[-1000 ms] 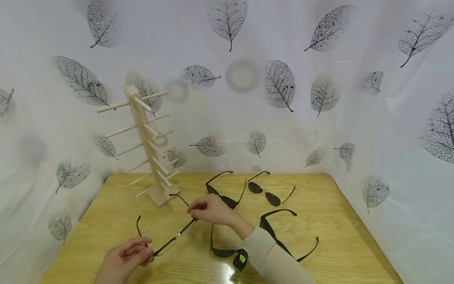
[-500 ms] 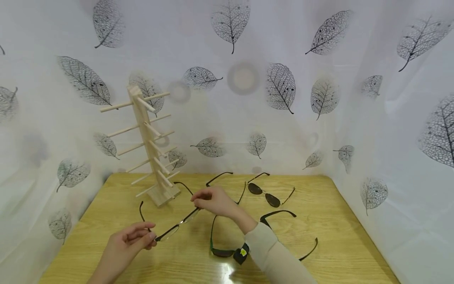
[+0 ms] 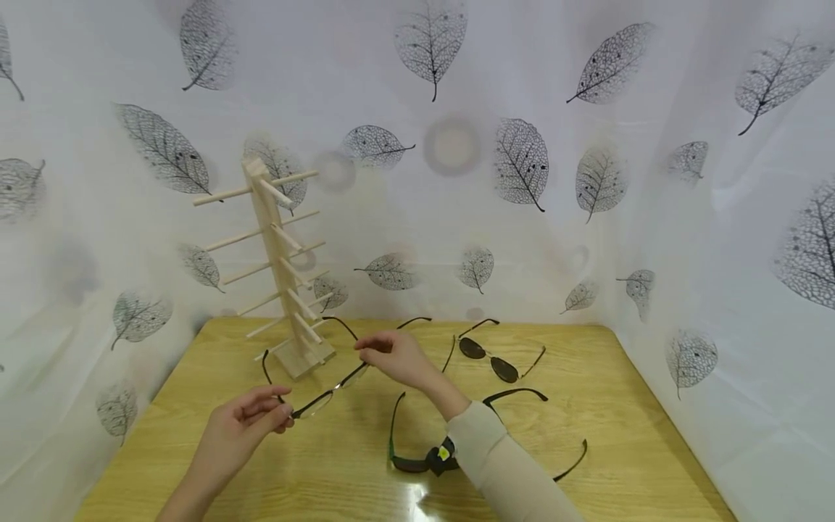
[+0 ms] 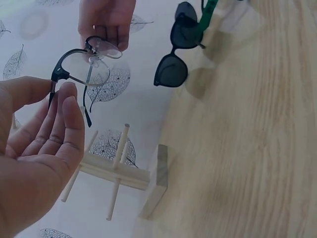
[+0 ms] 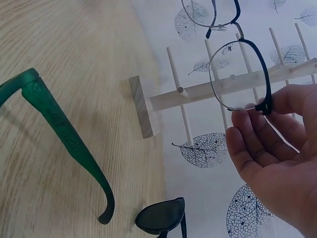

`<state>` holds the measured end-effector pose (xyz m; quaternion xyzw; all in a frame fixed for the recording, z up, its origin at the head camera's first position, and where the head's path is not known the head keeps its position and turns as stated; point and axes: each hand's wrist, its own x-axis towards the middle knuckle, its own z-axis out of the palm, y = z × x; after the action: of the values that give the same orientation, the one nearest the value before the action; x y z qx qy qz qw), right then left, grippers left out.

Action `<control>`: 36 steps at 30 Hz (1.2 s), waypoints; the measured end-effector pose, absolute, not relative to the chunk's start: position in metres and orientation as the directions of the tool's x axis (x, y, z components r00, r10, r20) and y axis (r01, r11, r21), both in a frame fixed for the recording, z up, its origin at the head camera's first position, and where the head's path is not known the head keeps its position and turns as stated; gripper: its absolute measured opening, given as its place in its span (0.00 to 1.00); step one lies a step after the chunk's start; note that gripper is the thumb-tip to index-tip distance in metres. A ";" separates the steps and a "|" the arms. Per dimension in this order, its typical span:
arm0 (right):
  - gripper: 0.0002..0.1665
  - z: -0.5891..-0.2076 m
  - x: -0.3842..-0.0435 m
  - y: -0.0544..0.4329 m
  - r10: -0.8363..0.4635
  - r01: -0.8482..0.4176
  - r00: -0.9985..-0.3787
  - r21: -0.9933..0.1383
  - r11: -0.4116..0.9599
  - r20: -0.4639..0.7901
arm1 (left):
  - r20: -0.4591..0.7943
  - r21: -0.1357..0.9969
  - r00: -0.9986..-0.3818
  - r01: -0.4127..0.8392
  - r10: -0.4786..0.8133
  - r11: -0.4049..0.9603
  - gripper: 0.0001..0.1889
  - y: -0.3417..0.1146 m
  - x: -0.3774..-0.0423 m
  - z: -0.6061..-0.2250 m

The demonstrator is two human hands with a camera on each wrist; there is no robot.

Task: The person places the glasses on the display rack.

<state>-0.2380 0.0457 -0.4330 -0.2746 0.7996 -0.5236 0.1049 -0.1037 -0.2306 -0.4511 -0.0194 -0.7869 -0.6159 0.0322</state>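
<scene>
A pair of clear-lensed eyeglasses (image 3: 320,401) with dark upper rims hangs over the table, its temples unfolded and pointing away from me. My left hand (image 3: 244,428) pinches it at the left hinge; in the left wrist view, thumb and fingers (image 4: 68,106) hold the dark frame corner. My right hand (image 3: 401,359) pinches the opposite hinge, and the right wrist view shows the frame corner (image 5: 266,105) between thumb and fingers. Behind the eyeglasses stands a wooden peg rack (image 3: 277,254) with bare rods on several levels.
Sunglasses with a green temple (image 3: 411,464) lie in front, a black and yellow tag on them. Thin-framed sunglasses (image 3: 489,359) sit at the back. Another black pair (image 3: 515,395) lies right, partly under my sleeve. A leaf-print curtain (image 3: 450,217) encloses the table (image 3: 339,478).
Both hands have moved up and away from me, carrying the eyeglasses toward the rack. The right hand now covers much of the black sunglasses at the back.
</scene>
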 end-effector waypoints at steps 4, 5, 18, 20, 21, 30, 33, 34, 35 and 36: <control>0.17 -0.433 -0.241 0.044 -0.523 -0.315 -0.843 -0.906 0.284 0.130 | 0.081 0.969 -0.997 0.074 -0.018 0.237 0.22 -0.228 -0.110 -0.448; 0.17 -0.434 -0.242 0.044 -0.515 -0.312 -0.846 -0.909 0.277 0.134 | 0.083 0.969 -0.996 0.077 -0.017 0.235 0.22 -0.228 -0.112 -0.448; 0.22 -0.435 -0.256 0.038 -0.493 -0.296 -0.855 -0.932 0.211 0.160 | 0.079 0.972 -0.993 0.058 -0.084 0.228 0.27 -0.221 -0.130 -0.443; 0.22 -0.435 -0.258 0.037 -0.491 -0.296 -0.857 -0.930 0.217 0.158 | 0.087 0.972 -0.992 0.065 -0.089 0.225 0.26 -0.221 -0.132 -0.443; 0.22 -0.435 -0.259 0.036 -0.490 -0.295 -0.858 -0.929 0.222 0.156 | 0.089 0.973 -0.992 0.067 -0.090 0.219 0.26 -0.222 -0.133 -0.443; 0.22 -0.434 -0.266 0.028 -0.492 -0.308 -0.856 -0.920 0.242 0.157 | 0.097 0.978 -0.989 0.074 -0.113 0.195 0.25 -0.228 -0.142 -0.444; 0.23 -0.434 -0.268 0.026 -0.497 -0.299 -0.854 -0.926 0.230 0.153 | 0.103 0.978 -0.988 0.080 -0.114 0.192 0.25 -0.230 -0.144 -0.445; 0.23 -0.434 -0.268 0.025 -0.497 -0.297 -0.854 -0.928 0.227 0.152 | 0.104 0.979 -0.988 0.081 -0.114 0.189 0.24 -0.231 -0.145 -0.445; 0.23 -0.434 -0.269 0.024 -0.497 -0.293 -0.855 -0.929 0.226 0.149 | 0.105 0.979 -0.988 0.082 -0.115 0.186 0.24 -0.232 -0.146 -0.446; 0.23 -0.434 -0.270 0.023 -0.497 -0.293 -0.855 -0.930 0.222 0.151 | 0.109 0.979 -0.987 0.087 -0.114 0.184 0.24 -0.233 -0.147 -0.446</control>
<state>-0.2698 0.0227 -0.4343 -0.2543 0.7766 -0.5694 0.0895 -0.1470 -0.2334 -0.4459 0.0090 -0.7655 -0.6385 0.0786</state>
